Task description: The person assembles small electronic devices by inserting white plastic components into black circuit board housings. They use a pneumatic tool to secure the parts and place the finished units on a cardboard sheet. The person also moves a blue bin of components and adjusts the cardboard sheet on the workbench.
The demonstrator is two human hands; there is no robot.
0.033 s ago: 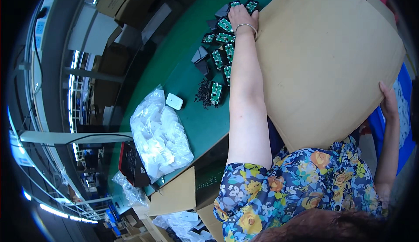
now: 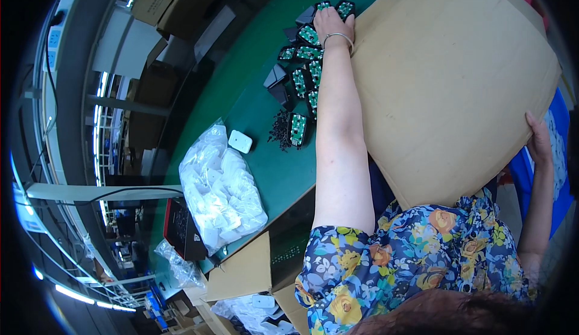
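A large brown cardboard sheet (image 2: 458,87) lies slanted across the front of my body and over the table's right side. My right hand (image 2: 538,139) grips its right edge, with the thumb on the face and the other fingers partly hidden behind. My left hand (image 2: 335,26), with a bracelet at the wrist, stretches to the far side beside the sheet's left edge. Its fingers lie over a black housing with a green circuit board (image 2: 323,5), and its thumb is apart. Several similar housings with boards (image 2: 300,83) and black wedge-shaped covers (image 2: 275,75) sit along my left forearm.
On the green table (image 2: 265,172) lie a clear bag of white plastic covers (image 2: 220,193), one loose white cover (image 2: 240,142) and a pile of small black parts (image 2: 278,131). A dark box (image 2: 183,229) stands near the bag. An open carton (image 2: 244,271) is below; a blue bin (image 2: 553,199) is at right.
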